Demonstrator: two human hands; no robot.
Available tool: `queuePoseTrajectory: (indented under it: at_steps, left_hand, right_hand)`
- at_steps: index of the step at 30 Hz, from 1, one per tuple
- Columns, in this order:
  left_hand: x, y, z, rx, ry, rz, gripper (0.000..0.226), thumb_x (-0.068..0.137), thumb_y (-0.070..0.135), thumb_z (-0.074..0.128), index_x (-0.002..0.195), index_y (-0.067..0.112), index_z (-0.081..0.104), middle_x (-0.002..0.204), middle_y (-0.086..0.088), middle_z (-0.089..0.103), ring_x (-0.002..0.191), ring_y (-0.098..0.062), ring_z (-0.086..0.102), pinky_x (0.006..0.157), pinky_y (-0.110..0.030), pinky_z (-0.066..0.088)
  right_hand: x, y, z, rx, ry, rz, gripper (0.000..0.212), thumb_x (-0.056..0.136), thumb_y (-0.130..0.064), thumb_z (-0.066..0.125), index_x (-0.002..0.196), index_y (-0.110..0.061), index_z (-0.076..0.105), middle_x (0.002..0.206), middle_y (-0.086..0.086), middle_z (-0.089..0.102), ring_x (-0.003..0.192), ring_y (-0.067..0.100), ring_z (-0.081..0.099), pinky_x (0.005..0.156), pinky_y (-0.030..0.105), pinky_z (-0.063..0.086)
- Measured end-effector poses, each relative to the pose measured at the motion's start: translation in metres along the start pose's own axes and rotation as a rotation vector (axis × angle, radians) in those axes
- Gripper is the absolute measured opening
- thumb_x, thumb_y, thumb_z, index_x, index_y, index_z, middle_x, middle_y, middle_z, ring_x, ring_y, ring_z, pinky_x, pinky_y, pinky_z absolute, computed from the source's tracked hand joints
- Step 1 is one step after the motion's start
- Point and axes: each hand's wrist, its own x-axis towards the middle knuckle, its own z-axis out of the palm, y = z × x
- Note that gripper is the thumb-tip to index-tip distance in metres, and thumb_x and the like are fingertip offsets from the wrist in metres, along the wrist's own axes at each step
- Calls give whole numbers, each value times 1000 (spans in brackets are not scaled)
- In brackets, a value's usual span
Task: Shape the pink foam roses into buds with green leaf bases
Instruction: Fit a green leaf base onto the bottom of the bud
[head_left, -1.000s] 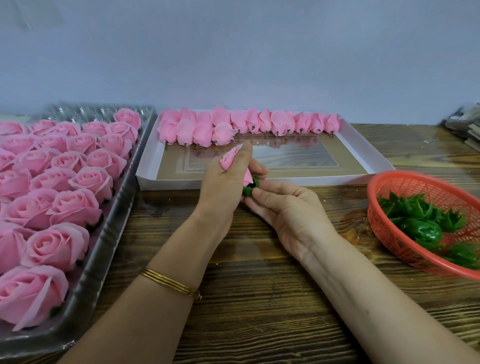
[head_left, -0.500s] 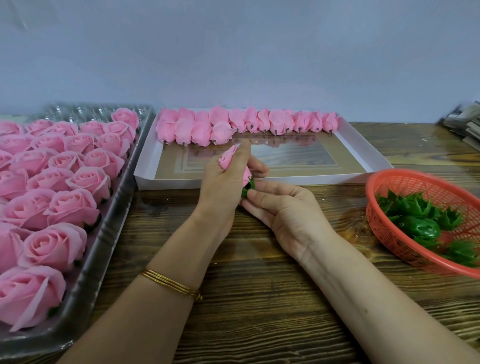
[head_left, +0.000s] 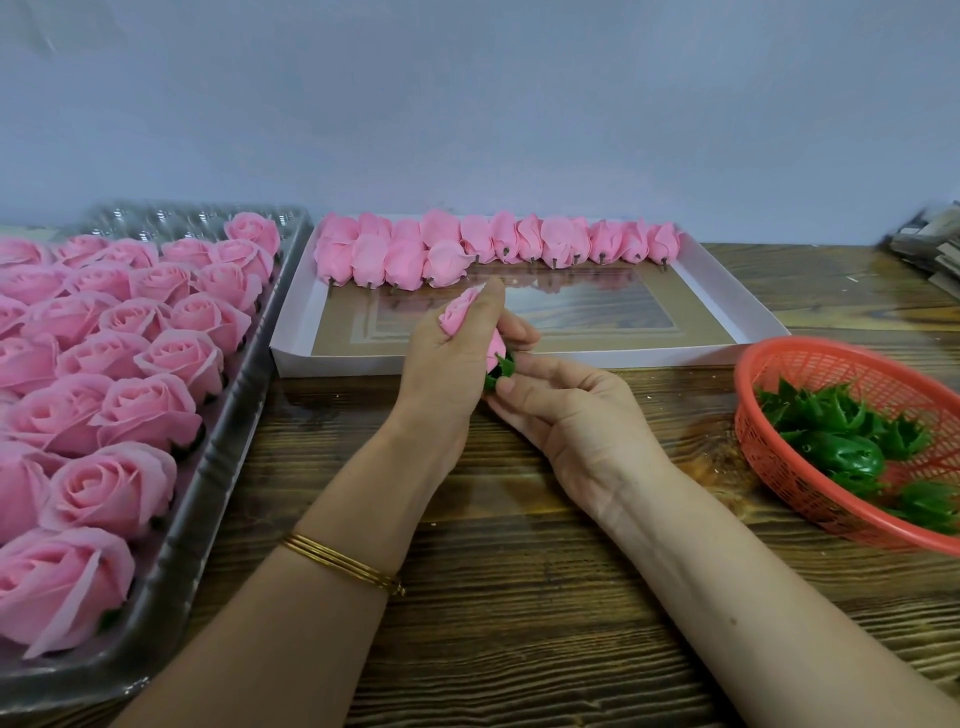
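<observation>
Well, I had the pink foam rose (head_left: 460, 314) folded into a bud inside the left hand (head_left: 441, 374), whose fingers were curled round the petals so that only the tip and a strip of one side showed. At the bud's bottom sat a green leaf base (head_left: 501, 370), pinched between the thumb and fingertips of the right hand (head_left: 576, 421), which met the left low over the wooden table (head_left: 519, 597). I judged this piece near done, though the fingers hid the joint and I could not tell whether the base was fully seated.

Just beyond the hands lay the white box (head_left: 727, 291), with finished buds (head_left: 498, 244) lined along its far wall and a short second row at the left end. Left of the left hand, a clear plastic tray (head_left: 208, 493) was packed with open roses (head_left: 135, 374) not yet shaped. They far outnumbered the buds, so I reckoned most of the job remained. Right of the right hand, a red basket (head_left: 779, 467) held spare leaf bases (head_left: 841, 441) within easy reach.

The box's near wall stood between the hands and the rows, the one thing to lift over.
</observation>
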Motion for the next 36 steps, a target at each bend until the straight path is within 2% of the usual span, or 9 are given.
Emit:
queuePoseTrajectory:
  at_steps: [3, 7, 10, 15, 19, 23, 27, 32, 36]
  left_hand:
    - [1, -1, 0, -10, 22, -2, 48, 100, 29, 52, 54, 21, 63, 73, -4, 71, 75, -14, 66, 80, -32, 52]
    - [1, -2, 0, 4, 3, 9, 48, 100, 31, 52, 53, 24, 63, 72, -1, 71, 73, -11, 68, 75, -27, 52]
    - [2, -2, -1, -3, -9, 14, 46, 98, 33, 52, 55, 24, 65, 73, -1, 71, 76, -12, 68, 78, -29, 52]
    - [4, -4, -1, -19, -12, -15, 49, 99, 36, 53, 53, 25, 66, 74, -2, 73, 79, -14, 68, 85, -36, 54]
    - [4, -2, -1, -32, -6, -3, 49, 99, 36, 52, 53, 25, 66, 74, -3, 73, 78, -13, 68, 81, -31, 53]
    - [3, -2, 1, -48, 16, 15, 50, 101, 33, 51, 53, 24, 65, 73, -4, 72, 80, -15, 68, 85, -32, 54]
    - [3, -1, 1, -48, 23, 35, 47, 101, 30, 50, 58, 18, 63, 72, -4, 71, 77, -13, 68, 79, -27, 54]
    - [2, -2, 0, -17, -2, 20, 47, 101, 32, 51, 57, 21, 64, 76, -4, 72, 80, -13, 67, 84, -33, 54]
    - [3, -3, -1, -3, -3, 22, 46, 101, 31, 51, 59, 20, 63, 76, -4, 72, 79, -12, 68, 80, -30, 54]
  right_hand:
    - [-1, -1, 0, -12, -23, 7, 21, 80, 18, 59, 96, 6, 66, 84, 14, 74, 78, 20, 73, 80, 30, 59]
    - [-1, -2, 0, 7, -31, 6, 28, 80, 19, 58, 106, 12, 63, 92, 20, 73, 84, 24, 72, 84, 33, 58]
    - [-1, -2, 0, -3, -30, 12, 30, 80, 19, 59, 109, 14, 62, 95, 21, 72, 85, 25, 72, 85, 34, 58]
    - [-1, -3, 0, -42, -27, 24, 26, 81, 15, 60, 107, 11, 64, 90, 17, 74, 80, 23, 72, 82, 27, 58]
    - [-2, -3, 1, 21, -36, 29, 24, 82, 18, 57, 105, 16, 62, 90, 21, 73, 78, 24, 73, 79, 28, 59]
    - [-3, -2, 2, 41, -33, 42, 23, 82, 19, 57, 105, 18, 61, 92, 23, 72, 78, 26, 73, 78, 29, 60]
    - [-3, -2, 2, 39, -39, 63, 19, 83, 18, 57, 101, 18, 63, 94, 23, 72, 80, 26, 74, 78, 29, 60]
    - [-2, -1, 2, 36, -34, 40, 18, 83, 18, 57, 99, 16, 64, 88, 21, 73, 78, 25, 74, 76, 27, 60]
    - [-2, -1, 1, 27, -27, 22, 17, 82, 18, 57, 97, 14, 65, 86, 20, 73, 76, 24, 74, 75, 27, 60]
